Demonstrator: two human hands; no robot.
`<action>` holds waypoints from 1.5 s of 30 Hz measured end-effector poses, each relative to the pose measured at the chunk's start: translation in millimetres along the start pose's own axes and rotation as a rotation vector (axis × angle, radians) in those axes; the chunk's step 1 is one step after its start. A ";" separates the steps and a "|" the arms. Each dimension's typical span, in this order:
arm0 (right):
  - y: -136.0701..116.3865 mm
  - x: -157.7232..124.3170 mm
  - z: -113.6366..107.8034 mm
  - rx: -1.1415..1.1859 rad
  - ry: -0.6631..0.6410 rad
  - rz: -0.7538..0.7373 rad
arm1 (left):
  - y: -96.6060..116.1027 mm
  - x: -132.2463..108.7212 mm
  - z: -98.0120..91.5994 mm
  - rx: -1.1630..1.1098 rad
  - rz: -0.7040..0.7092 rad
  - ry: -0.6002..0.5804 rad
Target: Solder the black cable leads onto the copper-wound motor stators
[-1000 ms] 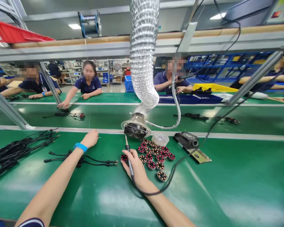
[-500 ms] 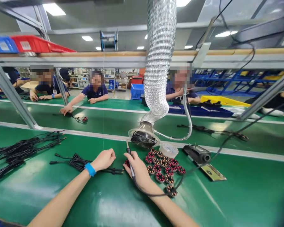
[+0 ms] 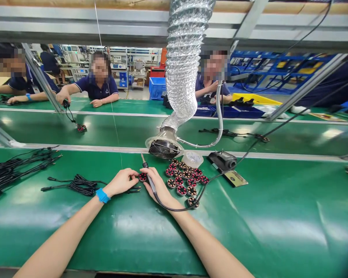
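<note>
My right hand (image 3: 158,185) is shut on a soldering iron (image 3: 148,177), its tip pointing up and away from me. My left hand (image 3: 120,182), with a blue wristband (image 3: 103,195), is curled, and its fingertips reach the edge of a round red-and-black motor stator (image 3: 142,177). Whether they grip it, I cannot tell. A black wire harness (image 3: 81,185) lies beside my left hand, and its connector end runs under that hand. Several similar stators (image 3: 182,178) sit in a loose group to the right of my right hand.
A fume extractor nozzle (image 3: 164,148) on a silver flexible duct (image 3: 184,65) hangs just beyond my hands. Nearby stand a plastic cup (image 3: 193,158) and a soldering station (image 3: 222,161). A black cable bundle (image 3: 14,168) lies at left. Co-workers (image 3: 98,79) sit across further green benches.
My left hand has moved right from the table to the stator's edge. The view has tilted and pulled back, so everything looks smaller. My right hand keeps the iron.
</note>
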State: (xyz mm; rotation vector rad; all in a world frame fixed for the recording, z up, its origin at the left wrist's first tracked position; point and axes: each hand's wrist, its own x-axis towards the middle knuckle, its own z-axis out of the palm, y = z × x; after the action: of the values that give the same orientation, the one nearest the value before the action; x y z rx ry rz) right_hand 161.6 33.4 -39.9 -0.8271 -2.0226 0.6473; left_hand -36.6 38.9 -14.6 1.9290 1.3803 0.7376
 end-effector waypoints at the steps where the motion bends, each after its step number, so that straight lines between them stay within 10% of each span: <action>1: 1.3 -0.2 2.0 -0.001 0.012 0.004 | 1.6 -0.3 1.5 0.011 0.011 -0.008; 19: 3.5 6.3 6.7 -0.031 0.039 0.071 | 12.6 0.9 -1.1 -0.130 -0.133 -0.031; 25: 2.2 7.2 6.0 -0.097 0.073 0.072 | 7.6 4.7 -4.4 -0.282 -0.237 0.190; 35: 3.6 6.9 7.8 -0.127 0.070 0.088 | 12.9 -1.0 10.1 -0.010 -0.192 0.037; 45: 1.6 7.7 6.7 -0.173 0.047 0.105 | 19.9 2.2 6.7 -0.340 -0.321 -0.020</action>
State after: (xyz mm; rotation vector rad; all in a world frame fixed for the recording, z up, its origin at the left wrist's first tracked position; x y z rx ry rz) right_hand 153.2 39.3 -40.6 -1.0460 -2.0234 0.5109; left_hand -19.1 35.1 -3.3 1.4094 1.4052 0.7377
